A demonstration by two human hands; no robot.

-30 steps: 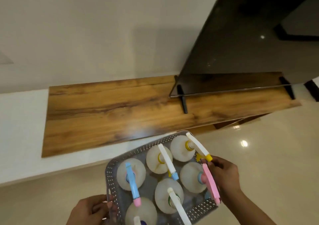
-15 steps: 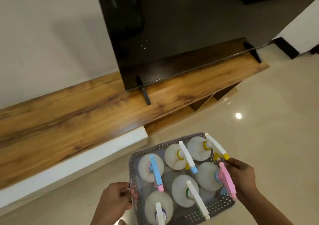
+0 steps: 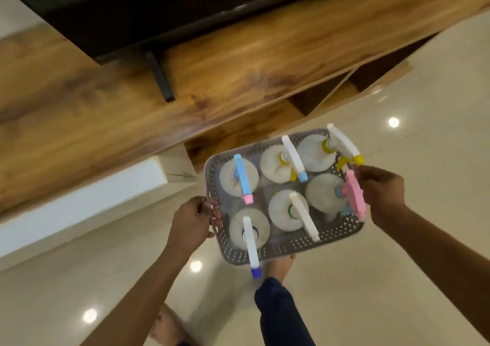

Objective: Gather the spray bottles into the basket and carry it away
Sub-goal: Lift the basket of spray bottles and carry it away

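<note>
A grey perforated basket hangs in the air above the floor, held level between both hands. Several white spray bottles stand in it, among them one with a blue and pink trigger, one with a pink head and one with a yellow nozzle. My left hand grips the basket's left rim. My right hand grips the right rim, beside the pink spray head.
A long wooden TV bench runs across the top, with a black TV and its stand foot on it. A white ledge sits below the bench's left part. Glossy cream floor lies underfoot; my bare feet show beneath the basket.
The basket, held in both hands, has come away from the bench and moved right along it. The view has tilted down, so my legs and feet now show.
</note>
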